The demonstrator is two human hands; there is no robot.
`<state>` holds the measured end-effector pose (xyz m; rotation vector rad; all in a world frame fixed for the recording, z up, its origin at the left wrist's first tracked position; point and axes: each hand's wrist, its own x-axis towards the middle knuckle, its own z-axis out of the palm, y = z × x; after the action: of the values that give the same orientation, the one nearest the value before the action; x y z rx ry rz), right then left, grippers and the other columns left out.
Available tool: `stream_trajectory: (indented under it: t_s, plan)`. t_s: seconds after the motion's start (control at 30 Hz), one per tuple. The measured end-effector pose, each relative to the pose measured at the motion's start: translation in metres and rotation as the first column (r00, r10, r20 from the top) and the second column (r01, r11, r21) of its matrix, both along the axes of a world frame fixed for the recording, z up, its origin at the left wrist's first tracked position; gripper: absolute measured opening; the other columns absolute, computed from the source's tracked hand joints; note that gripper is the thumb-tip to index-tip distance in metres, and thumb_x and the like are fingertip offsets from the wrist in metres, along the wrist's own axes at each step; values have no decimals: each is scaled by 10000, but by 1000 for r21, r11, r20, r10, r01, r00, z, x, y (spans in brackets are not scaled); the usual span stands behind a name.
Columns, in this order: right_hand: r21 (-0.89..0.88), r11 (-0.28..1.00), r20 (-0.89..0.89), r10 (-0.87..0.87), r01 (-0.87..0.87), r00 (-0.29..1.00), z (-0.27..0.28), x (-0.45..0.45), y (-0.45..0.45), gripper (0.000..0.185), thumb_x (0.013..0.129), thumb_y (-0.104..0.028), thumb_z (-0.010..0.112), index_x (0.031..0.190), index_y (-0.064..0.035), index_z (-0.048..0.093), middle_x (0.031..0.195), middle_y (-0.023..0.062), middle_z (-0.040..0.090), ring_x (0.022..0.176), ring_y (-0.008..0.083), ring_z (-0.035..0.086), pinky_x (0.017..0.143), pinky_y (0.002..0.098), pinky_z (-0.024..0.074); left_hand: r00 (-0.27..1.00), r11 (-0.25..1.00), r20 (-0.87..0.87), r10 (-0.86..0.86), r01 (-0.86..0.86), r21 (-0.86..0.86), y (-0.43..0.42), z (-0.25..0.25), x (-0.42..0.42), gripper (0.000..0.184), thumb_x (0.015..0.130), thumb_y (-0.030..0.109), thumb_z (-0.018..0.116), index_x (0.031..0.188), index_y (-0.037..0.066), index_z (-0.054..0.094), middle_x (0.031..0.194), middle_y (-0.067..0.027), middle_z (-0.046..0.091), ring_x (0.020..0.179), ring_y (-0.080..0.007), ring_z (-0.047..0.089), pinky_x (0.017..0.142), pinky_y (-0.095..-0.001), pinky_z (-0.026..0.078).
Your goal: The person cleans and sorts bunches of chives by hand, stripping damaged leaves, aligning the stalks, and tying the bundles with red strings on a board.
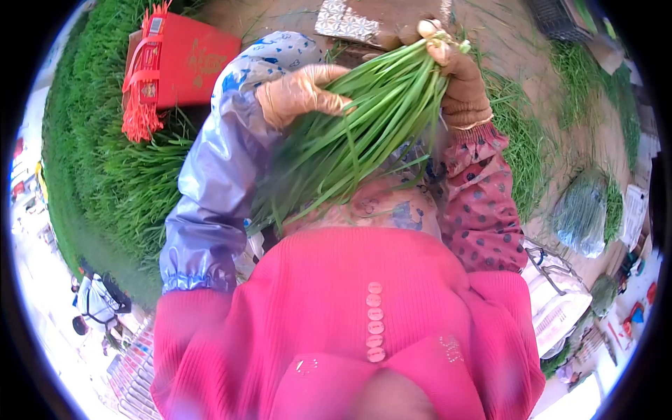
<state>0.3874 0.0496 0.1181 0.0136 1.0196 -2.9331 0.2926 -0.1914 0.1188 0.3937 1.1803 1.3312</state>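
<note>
A bunch of long green garlic chives (392,98) lies slantwise in front of my pink sweater, its leaf tips hanging down to the left. My right hand (463,87), in a brown glove, grips the bunch near its upper, root end. Pale parts show there; whether they are fingertips or stem bases I cannot tell. My left hand (297,94), in a tan glove, is at the left edge of the leaves. Its thumb and fingers are spread apart, with the fingertips beside or touching the leaves.
A thick bank of cut greens (119,175) fills the left side. On it sits a red bag (199,63) with red strips. A patterned board (350,21) lies ahead. To the right are loose greens (518,140), a plastic-wrapped bundle (584,210) and a dark crate (556,17).
</note>
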Motion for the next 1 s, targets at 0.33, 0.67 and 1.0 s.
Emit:
stream_trajectory:
  t_s: [0.33, 0.67, 1.0]
  plan:
    - [5, 998, 15, -68, 67, 998, -1, 1, -7, 387, 879, -161, 603, 1245, -90, 502, 1056, 181, 630, 974, 354, 651, 843, 450, 560, 875, 996, -484, 10, 35, 86, 11, 37, 4, 811, 853, 248, 703, 1489, 37, 246, 1403, -171, 453, 1302, -247, 425, 1085, -389, 331]
    - [545, 591, -304, -522, 595, 797, 112, -21, 110, 320, 958, -198, 492, 1175, 35, 521, 1190, 203, 588, 1078, 321, 593, 974, 431, 479, 208, 842, -919, -334, -372, -390, -14, 27, -38, 609, 790, -32, 563, 1361, 159, 473, 1151, -190, 636, 1065, -332, 620, 878, -419, 491]
    - [597, 312, -432, -650, 739, 624, 187, -13, 202, 189, 874, -87, 658, 1030, 19, 652, 912, 82, 693, 774, 126, 620, 638, 257, 505, 170, 955, -973, -158, -223, -194, -33, 12, -31, 660, 781, 93, 699, 1385, 44, 437, 1347, -188, 514, 1215, -302, 516, 987, -380, 444]
